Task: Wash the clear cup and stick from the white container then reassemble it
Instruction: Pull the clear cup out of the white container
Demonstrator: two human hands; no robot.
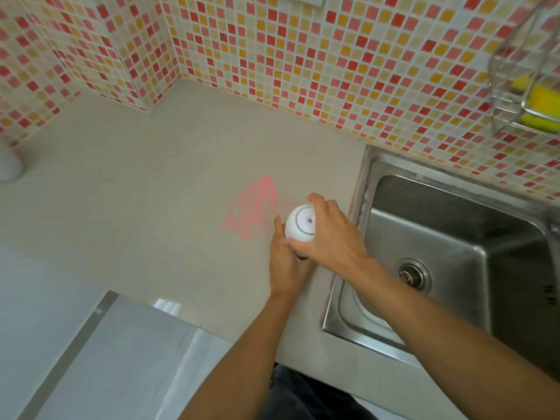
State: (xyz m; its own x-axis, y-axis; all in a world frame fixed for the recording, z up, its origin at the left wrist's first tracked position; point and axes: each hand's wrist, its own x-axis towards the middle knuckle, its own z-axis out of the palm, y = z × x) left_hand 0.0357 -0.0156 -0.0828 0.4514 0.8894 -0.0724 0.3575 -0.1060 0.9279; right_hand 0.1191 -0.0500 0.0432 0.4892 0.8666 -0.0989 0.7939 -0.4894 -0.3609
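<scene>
The white container (300, 223) stands on the beige counter just left of the sink. Its rounded top shows a grey ring and a small central hole. My right hand (331, 234) wraps over its top and right side. My left hand (286, 265) grips its lower body from the front left. A dark bit shows under the hands at its base. The clear cup and the stick are hidden from view.
A steel sink (448, 247) with a drain lies to the right, its faucet at the far right edge. A clear wall rack (521, 86) holds yellow sponges. A white object (9, 165) sits at the far left. Mosaic tiles back the counter (151, 183).
</scene>
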